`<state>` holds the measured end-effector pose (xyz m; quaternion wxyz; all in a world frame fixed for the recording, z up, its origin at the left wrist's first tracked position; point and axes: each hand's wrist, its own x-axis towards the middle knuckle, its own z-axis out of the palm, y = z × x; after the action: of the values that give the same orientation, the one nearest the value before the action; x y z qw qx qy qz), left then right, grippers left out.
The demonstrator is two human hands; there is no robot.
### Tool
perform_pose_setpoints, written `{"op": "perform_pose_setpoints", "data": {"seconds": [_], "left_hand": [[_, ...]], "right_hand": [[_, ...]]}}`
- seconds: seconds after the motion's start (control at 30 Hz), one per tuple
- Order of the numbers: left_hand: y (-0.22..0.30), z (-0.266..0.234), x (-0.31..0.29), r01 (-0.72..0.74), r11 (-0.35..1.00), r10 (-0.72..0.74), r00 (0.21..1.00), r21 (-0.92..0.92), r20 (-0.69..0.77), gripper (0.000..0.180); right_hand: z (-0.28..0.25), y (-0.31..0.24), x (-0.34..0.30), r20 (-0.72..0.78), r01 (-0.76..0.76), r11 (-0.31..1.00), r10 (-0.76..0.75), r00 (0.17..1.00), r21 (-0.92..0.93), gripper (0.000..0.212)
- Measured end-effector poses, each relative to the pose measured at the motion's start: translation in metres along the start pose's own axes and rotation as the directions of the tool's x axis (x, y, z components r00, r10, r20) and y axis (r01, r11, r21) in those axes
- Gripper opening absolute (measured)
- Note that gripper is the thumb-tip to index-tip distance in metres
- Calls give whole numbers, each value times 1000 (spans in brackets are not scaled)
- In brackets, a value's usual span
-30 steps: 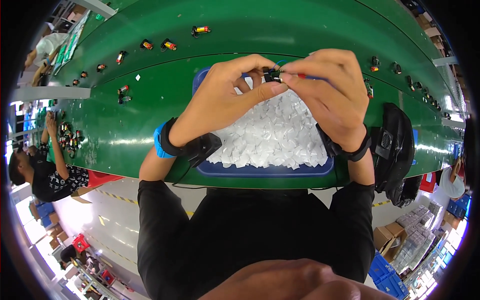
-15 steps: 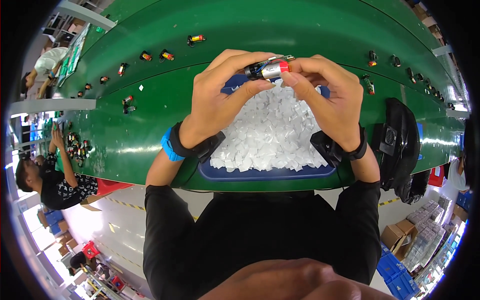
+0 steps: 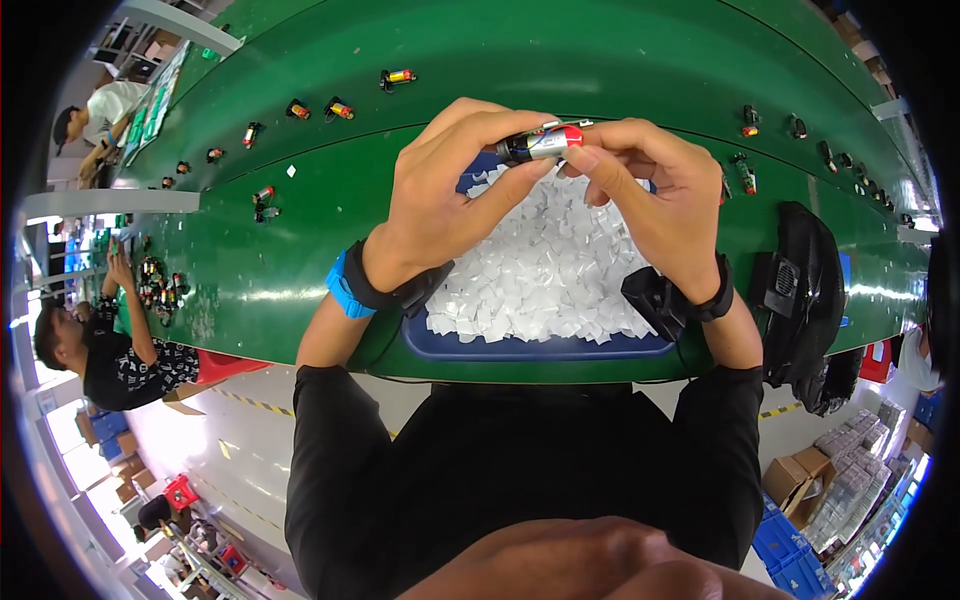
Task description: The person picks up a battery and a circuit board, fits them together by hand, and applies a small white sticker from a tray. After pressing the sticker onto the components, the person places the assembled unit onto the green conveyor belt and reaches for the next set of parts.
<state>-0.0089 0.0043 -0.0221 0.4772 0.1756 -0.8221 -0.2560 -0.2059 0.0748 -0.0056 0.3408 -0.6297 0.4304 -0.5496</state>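
My left hand [image 3: 450, 190] and my right hand [image 3: 655, 190] together hold a small cylindrical part [image 3: 541, 144], silver with a black end and a red end, pinched between their fingertips. They are raised over a blue tray [image 3: 540, 347] filled with several small white square pieces [image 3: 545, 270]. The tray rests at the near edge of a green conveyor belt [image 3: 300, 270]. Each wrist wears a black strapped device, and the left wrist also has a blue band.
Several similar small parts [image 3: 340, 108] lie scattered along the belt, far left and far right. A black fan-like device [image 3: 805, 290] stands right of the tray. A seated person [image 3: 110, 350] works at the left, another person [image 3: 95, 115] further back. Boxes and blue crates sit lower right.
Both hands have lifted the small part higher and further from me above the tray, and turned it so its silver body and red end show.
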Motion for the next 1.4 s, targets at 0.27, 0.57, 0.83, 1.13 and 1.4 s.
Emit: {"op": "perform_pose_setpoints", "data": {"seconds": [0.27, 0.57, 0.83, 1.13, 1.4], "left_hand": [[2, 3, 3, 466, 740, -454, 878, -485, 151, 25], [-18, -13, 17, 672, 572, -621, 729, -470, 288, 33], [-18, -15, 9, 697, 569, -644, 707, -436, 291, 35], [-49, -19, 14, 727, 589, -628, 686, -352, 367, 28], [-180, -5, 53, 578, 729, -663, 467, 366, 585, 59]], "right_hand": [[-4, -7, 5, 41, 6, 983, 1, 999, -185, 12], [-45, -128, -66, 76, 393, 859, -439, 895, 329, 18], [-50, -104, -57, 97, 617, 730, -665, 740, 295, 17], [-67, -89, -56, -106, 844, 536, -840, 533, -1, 37], [-244, 88, 59, -257, -393, 589, 304, 917, -706, 42]]}}
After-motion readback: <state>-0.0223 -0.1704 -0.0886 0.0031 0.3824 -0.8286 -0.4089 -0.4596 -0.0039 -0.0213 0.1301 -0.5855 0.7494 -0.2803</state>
